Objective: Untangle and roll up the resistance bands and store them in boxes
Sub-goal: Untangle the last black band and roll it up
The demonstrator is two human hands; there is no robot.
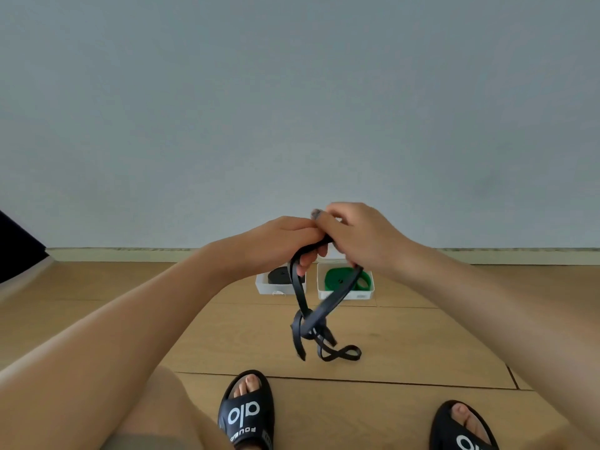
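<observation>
**Knotted black band held up over the floor**

Nearest the camera, two black moulded slide sandals with white lettering sit on the person's feet, one at bottom centre (247, 414) and one at bottom right (462, 428), toes showing through the open fronts. They stand on a light wooden plank floor (406, 345) with a smooth matt grain and thin dark seams between boards.

Farther out, both bare forearms reach to the middle of the view. The left hand (285, 237) and the right hand (360, 235) meet there, touching, fingers curled and pinching the top of a long flat black rubber resistance band (313, 315). The strap hangs down from the hands in two thin ribbon-like runs, which cross into a loose knot below; past the knot, several limp loops and a free end dangle just above or onto the floor, which of the two I cannot tell.

Beyond the band, near the pale skirting board, two small white rectangular plastic boxes stand side by side, slightly apart. The left box (264, 287) holds a rolled black band (281, 276); the right box (365, 292) holds a coiled green band (339, 279). Behind them rises a plain, smooth grey-blue wall (292, 108). A dark shape (18, 245) fills the far left edge.
</observation>
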